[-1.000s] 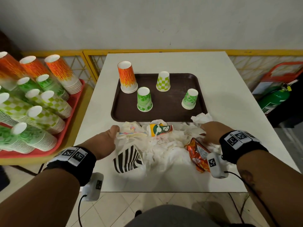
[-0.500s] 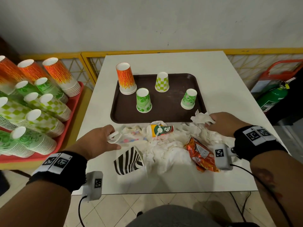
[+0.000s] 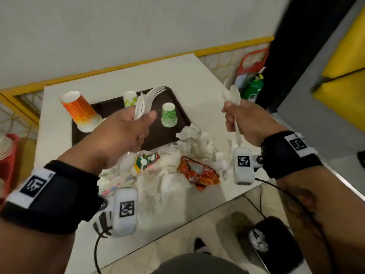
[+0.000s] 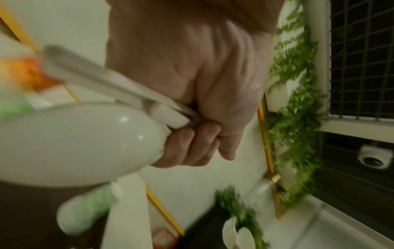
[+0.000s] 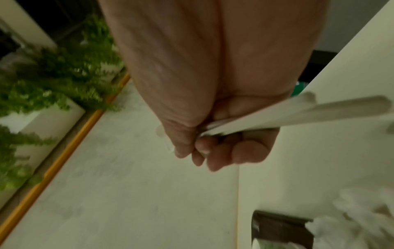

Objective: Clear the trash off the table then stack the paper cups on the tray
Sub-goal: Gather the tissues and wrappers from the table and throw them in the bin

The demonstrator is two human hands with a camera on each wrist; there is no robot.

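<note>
Nearest the person, the trash pile (image 3: 164, 175) is lying on the white table (image 3: 205, 91)'s near half — crumpled white napkins, an orange snack wrapper (image 3: 199, 172) and a green-and-orange packet (image 3: 147, 161) tipped on its side, its long axis running left to right. Both hands are hovering above and just beyond this heap, apart from it.

The left hand (image 3: 120, 138) is curling its fingers tight round a bundle of white plastic cutlery (image 3: 147, 100); the forks' tines are pointing up and away toward the wall, while in the left wrist view a spoon bowl (image 4: 74, 144) is sticking out the near side of the fist. The right hand (image 3: 247, 123) is pinching white spoons (image 3: 234, 96) between thumb and curled fingers, bowls up, handles slanting down toward the table — probably two pieces, though blur is hiding the count.

Beyond the hands, the brown tray (image 3: 158, 135) is sitting flat, touching the pile's far edge. On it, upside-down cups are standing apart: an orange cup (image 3: 82, 111) at the left, a green leaf cup (image 3: 168, 117) between the two hands, and a green checked cup (image 3: 130, 98) farther back.
</note>
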